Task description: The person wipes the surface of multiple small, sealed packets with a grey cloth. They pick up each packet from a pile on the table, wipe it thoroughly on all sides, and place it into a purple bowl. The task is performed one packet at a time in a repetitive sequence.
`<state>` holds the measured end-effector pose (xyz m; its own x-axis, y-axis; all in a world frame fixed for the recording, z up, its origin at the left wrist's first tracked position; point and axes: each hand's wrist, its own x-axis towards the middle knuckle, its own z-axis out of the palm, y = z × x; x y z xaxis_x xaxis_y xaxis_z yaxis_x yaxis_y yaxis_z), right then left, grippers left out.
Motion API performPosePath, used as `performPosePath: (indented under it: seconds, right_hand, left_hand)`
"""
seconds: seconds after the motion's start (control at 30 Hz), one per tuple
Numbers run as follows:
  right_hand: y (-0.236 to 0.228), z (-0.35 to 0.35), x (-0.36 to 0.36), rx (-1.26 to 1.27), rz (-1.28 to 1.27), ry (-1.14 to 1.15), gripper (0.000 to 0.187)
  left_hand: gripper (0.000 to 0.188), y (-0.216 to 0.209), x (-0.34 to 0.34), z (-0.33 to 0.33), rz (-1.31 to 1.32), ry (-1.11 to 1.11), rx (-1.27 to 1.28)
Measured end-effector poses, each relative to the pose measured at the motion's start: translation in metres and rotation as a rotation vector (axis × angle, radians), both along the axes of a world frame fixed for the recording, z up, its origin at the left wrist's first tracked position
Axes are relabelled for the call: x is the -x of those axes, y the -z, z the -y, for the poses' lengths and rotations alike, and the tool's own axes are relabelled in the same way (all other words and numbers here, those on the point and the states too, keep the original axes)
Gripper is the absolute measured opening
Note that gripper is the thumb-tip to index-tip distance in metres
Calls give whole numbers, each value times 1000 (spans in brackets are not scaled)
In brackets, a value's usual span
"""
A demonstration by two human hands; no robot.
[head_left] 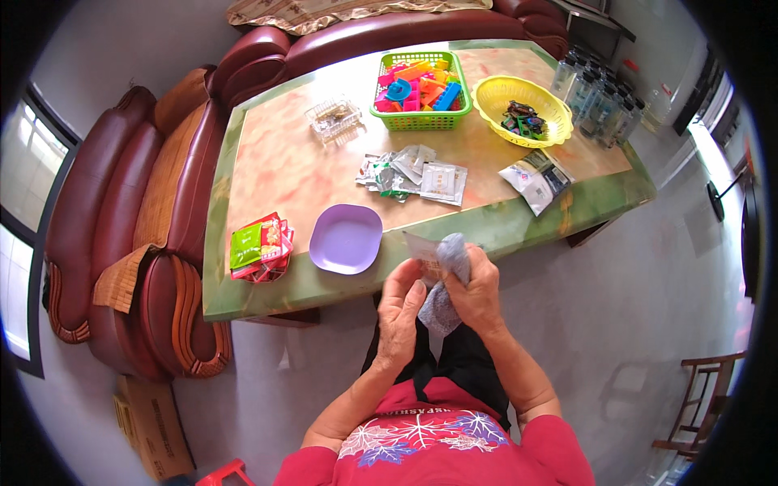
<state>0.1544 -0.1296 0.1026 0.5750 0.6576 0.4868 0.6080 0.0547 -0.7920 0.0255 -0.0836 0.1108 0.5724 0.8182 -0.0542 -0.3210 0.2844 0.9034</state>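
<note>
Polished table [271, 174], rough matt cloth [446, 275].
The table looks like smooth, glossy stone; the nubby grey cloth meets a slick film packet [418, 248] at the near edge. The purple plate [346, 238], near left, is smooth plastic; the far basket [421, 121] is plastic mesh. The left sofa [77, 202] looks like glossy leather, its seat cover [168, 182] matt and woven.

I see pale capitals at six o'clock across the red shirt [438, 441], partly lost in folds. Print on the held packet [419, 247] at centre and the carton [158, 425] at eight is illegible from here.
</note>
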Motion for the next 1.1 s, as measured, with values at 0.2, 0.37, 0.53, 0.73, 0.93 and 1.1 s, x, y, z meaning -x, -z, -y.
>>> performPosePath:
  seconds: [0.2, 0.37, 0.53, 0.73, 0.93, 1.1]
  right_hand:
    - [-5, 6, 27, 59, 543, -32, 43]
    - [6, 22, 26, 131, 505, -270, 38]
    - [-9, 28, 17, 36, 268, -313, 44]
    - [-25, -1, 21, 193, 500, -151, 55]
    - [0, 13, 4, 397, 337, -165, 55]
    - [13, 21, -25, 454, 448, 122, 53]
  left_hand:
    - [48, 9, 0, -6, 243, 126, 153]
    - [36, 8, 4, -14, 332, 84, 358]
    - [29, 37, 7, -23, 267, -10, 296]
    - [41, 27, 7, -17, 304, 54, 270]
    - [39, 23, 16, -27, 160, 72, 307]
    - [34, 38, -13, -33, 241, 23, 380]
